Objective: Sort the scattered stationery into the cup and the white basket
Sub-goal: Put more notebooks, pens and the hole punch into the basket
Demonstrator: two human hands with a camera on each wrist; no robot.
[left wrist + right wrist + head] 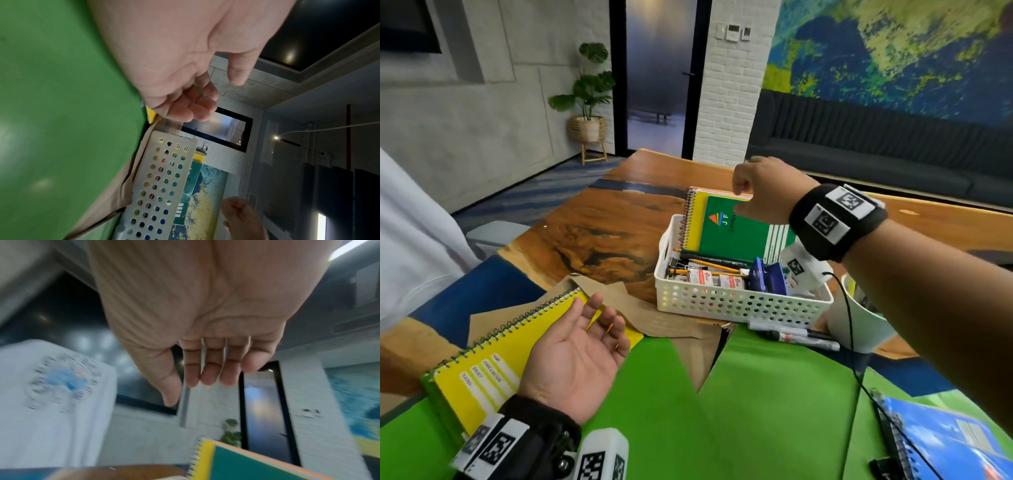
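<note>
White perforated plastic basket (739, 303) near wooden desk (599, 219) edge; right hand (763, 192) above, loosely curled, empty; left hand (575, 356) palm-up, relaxed, on yellow spiral notebook (493, 363); white cup (859, 329) partly hidden.

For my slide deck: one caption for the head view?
Right hand above notebooks standing in the white basket; left hand rests open on a yellow notebook.

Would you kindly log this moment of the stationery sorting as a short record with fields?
left hand: open, palm up, resting on the yellow spiral notebook
right hand: above the green notebook, fingers loosely curled, holding nothing
white basket: holds upright notebooks, pencils, small boxes, a blue item
markers: lying on the table before the basket, not yet sorted
white cup: right of the basket, partly hidden by the right forearm
</note>
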